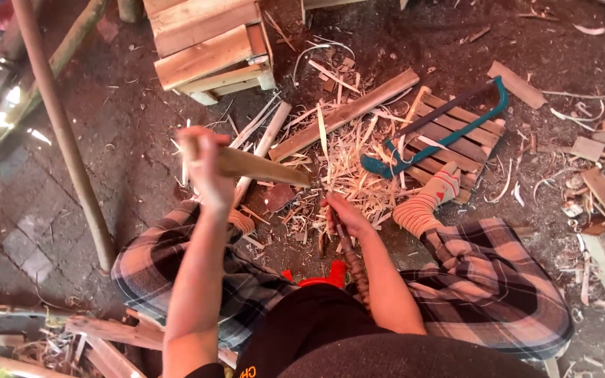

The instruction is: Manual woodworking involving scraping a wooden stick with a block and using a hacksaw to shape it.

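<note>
Stake of pale split wood is riding high in the left hand, raised above the left knee, and from the head camera it is blurring with motion. Its long axis is running nearly level across the frame, dipping a little toward the right, with the tapered tip pointing right toward the heap of shavings and the butt hidden in the fist. That left hand is wrapping fully around the thick end, fingers closed tight on the wood. Lower down, the right hand is curling around a dark, ridged handle between the knees, gripping it firmly; whether a blade is showing beyond the fingers I cannot tell, since shavings are covering that spot. Judging by the pose, the trimming is going best if the stake is being kept steady and angled away from the legs, with each stroke running toward the tip and off the wood, well apart from the striped sock and the checked trousers. Beyond the feet, a teal bow saw is lying across a small slatted pallet, a long plank is slanting beside it, and a wooden crate is sitting at the top. A thin pole is crossing the left side of the ground.
</note>
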